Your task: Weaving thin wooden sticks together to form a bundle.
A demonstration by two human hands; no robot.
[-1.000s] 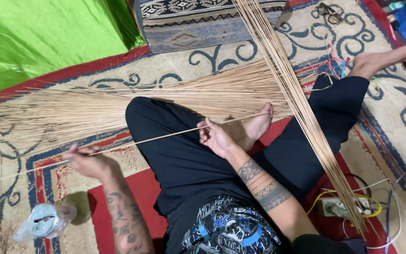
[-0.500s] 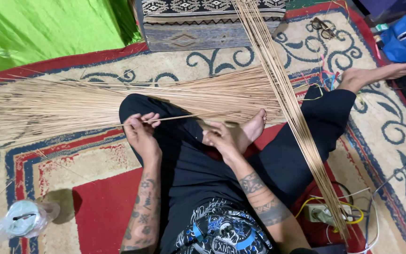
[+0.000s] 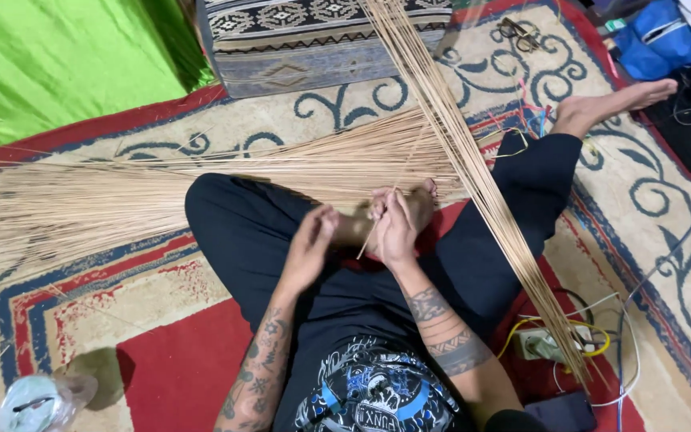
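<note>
Right hand [image 3: 397, 232] pinches a thin stick [image 3: 377, 224]; left hand [image 3: 309, 248] half-curled, seemingly empty, blurred. Stick could snap if bent, or snag the slanted stick bundle [image 3: 473, 176].

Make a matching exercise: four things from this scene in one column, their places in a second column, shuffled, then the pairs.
Things:
1. green cloth
2. patterned cushion
3. blue bag
4. single thin stick

Places:
A. top right corner
B. pinched in the right hand
C. top left corner
D. top middle, behind the fanned sticks

Pairs: 1-C, 2-D, 3-A, 4-B
</note>
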